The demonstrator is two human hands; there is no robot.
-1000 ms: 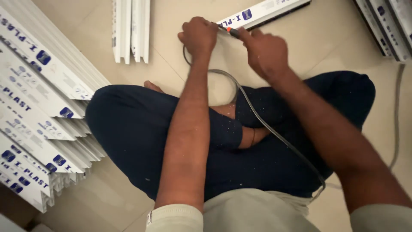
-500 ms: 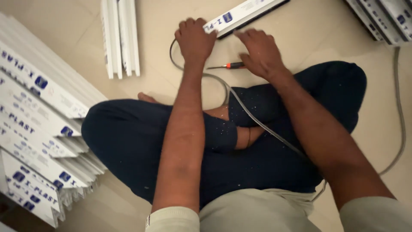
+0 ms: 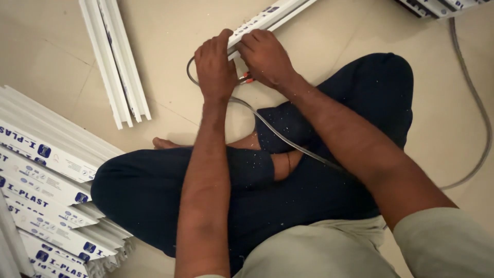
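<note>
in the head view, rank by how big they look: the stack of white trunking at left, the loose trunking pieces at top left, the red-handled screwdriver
1. Stack of white trunking, though it lies nearer the camera.
2. Loose trunking pieces.
3. Red-handled screwdriver, mostly hidden under the hands.

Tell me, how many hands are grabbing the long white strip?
2. The left hand grips the long white strip at its near end. The right hand holds it right beside the left.

i note a white trunking strip (image 3: 267, 20) with blue markings, a grey cable (image 3: 288, 141), a red-tipped tool (image 3: 246, 79), navy trousers (image 3: 309, 190) flecked with white dust, beige floor tiles (image 3: 175, 62), and stacked white strips (image 3: 46, 170) with blue print.
</note>
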